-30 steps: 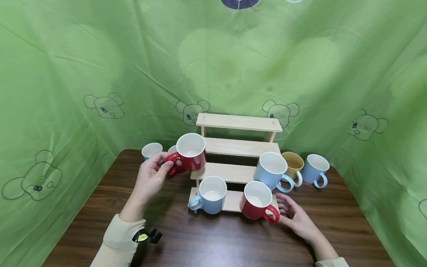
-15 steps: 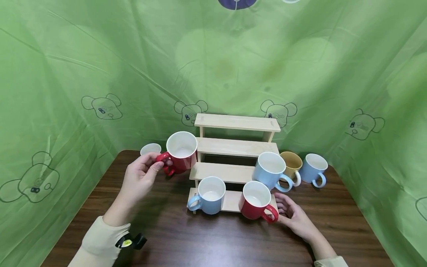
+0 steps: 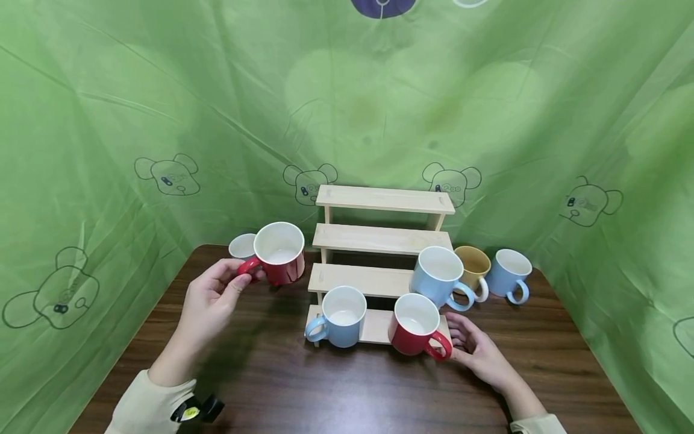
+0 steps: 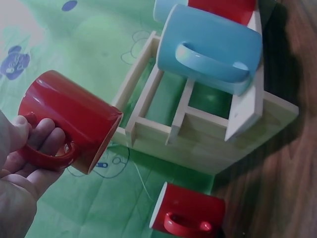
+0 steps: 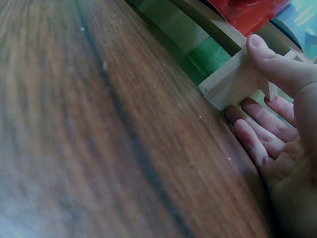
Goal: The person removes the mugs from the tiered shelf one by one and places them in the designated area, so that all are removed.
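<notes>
By its handle my left hand (image 3: 208, 301) holds a red mug (image 3: 279, 253) with a white inside, upright in the head view and off the table, left of the wooden stepped rack (image 3: 382, 239). My right hand (image 3: 479, 349) grips the right end of the rack's lowest step, thumb at the front and fingers along the side panel. On that step stand a light blue mug (image 3: 343, 319), handle to the left, and another red mug (image 3: 416, 328), handle to the right. A second light blue mug (image 3: 438, 277) sits one step higher at the right.
Behind the rack's right side stand a yellow mug (image 3: 473, 265) with a white handle and a light blue mug (image 3: 508, 274). A pale-rimmed mug (image 3: 242, 246) is partly hidden at the back left. One more red mug (image 4: 188, 210) shows in the left wrist view. Green cloth (image 3: 347, 120) surrounds the table.
My left hand has moved left and toward me with the red mug, away from the rack; the mug is now slightly lower. My right hand stays at the rack's end.
</notes>
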The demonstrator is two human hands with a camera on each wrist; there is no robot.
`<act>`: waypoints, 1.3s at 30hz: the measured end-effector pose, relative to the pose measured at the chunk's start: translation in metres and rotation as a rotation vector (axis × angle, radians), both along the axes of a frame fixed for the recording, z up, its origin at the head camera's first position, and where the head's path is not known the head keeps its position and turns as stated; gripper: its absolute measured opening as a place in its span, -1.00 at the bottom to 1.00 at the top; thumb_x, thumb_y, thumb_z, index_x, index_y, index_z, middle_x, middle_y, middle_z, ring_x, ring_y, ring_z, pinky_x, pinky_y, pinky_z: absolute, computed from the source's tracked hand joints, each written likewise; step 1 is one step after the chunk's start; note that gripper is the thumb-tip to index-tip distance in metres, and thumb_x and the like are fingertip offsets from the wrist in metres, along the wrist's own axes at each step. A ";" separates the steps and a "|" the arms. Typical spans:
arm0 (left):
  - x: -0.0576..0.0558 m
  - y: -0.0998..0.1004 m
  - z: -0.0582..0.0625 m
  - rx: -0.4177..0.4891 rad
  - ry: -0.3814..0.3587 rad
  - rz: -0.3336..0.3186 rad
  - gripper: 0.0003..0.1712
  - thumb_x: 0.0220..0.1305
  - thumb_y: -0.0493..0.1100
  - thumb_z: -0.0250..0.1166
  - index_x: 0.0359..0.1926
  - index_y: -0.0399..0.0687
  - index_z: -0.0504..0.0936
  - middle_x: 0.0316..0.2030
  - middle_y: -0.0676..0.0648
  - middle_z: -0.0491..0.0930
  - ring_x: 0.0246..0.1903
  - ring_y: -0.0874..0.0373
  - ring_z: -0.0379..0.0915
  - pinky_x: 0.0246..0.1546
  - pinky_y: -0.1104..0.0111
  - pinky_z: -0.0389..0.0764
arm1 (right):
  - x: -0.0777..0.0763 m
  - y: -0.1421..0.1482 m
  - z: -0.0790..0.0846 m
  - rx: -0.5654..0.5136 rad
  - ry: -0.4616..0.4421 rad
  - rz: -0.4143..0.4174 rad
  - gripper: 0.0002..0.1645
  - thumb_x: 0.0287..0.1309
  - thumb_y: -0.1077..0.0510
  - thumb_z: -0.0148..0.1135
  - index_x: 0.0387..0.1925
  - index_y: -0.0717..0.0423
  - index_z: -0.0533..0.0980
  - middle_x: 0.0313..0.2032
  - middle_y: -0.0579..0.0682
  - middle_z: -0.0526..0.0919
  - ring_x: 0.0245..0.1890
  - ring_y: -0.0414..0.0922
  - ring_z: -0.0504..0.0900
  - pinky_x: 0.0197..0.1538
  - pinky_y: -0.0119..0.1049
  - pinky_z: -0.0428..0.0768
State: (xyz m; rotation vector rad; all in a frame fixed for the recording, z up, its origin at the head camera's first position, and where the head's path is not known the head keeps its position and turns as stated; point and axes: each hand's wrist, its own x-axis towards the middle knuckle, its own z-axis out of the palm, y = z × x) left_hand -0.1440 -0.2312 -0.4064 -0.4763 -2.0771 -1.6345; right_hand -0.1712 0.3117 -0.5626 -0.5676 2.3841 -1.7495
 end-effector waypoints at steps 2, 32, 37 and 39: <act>0.004 -0.001 -0.003 -0.010 0.003 0.015 -0.88 0.46 -0.57 0.28 -0.06 -0.44 0.65 -0.21 -0.27 0.82 -0.11 0.26 0.77 0.04 0.48 0.74 | 0.000 0.000 0.000 -0.003 0.005 0.006 -0.13 0.34 0.37 0.47 0.55 0.40 0.25 0.29 0.33 0.61 0.15 -0.25 0.70 0.17 -0.43 0.67; 0.011 -0.022 -0.098 0.068 -0.139 -0.022 -0.90 0.50 -0.57 0.24 -0.05 -0.49 0.64 -0.19 -0.40 0.80 -0.11 0.23 0.81 0.02 0.39 0.77 | -0.001 0.001 -0.001 -0.003 -0.002 0.011 -0.15 0.36 0.38 0.45 0.55 0.39 0.25 0.27 0.27 0.65 0.15 -0.24 0.70 0.16 -0.42 0.68; 0.011 -0.025 -0.106 0.052 -0.181 0.000 -0.91 0.50 -0.54 0.26 -0.04 -0.49 0.64 -0.18 -0.42 0.79 -0.10 0.24 0.81 0.02 0.41 0.77 | 0.000 0.001 -0.001 -0.004 0.000 0.005 -0.15 0.35 0.38 0.46 0.54 0.39 0.26 0.25 0.18 0.68 0.15 -0.25 0.70 0.15 -0.43 0.68; 0.010 -0.026 -0.108 0.044 -0.184 0.006 -0.91 0.51 -0.54 0.25 -0.04 -0.48 0.64 -0.18 -0.43 0.79 -0.11 0.24 0.81 0.01 0.42 0.77 | 0.000 0.001 -0.001 0.000 -0.002 0.002 -0.15 0.35 0.37 0.46 0.54 0.37 0.27 0.25 0.14 0.68 0.15 -0.25 0.70 0.15 -0.43 0.68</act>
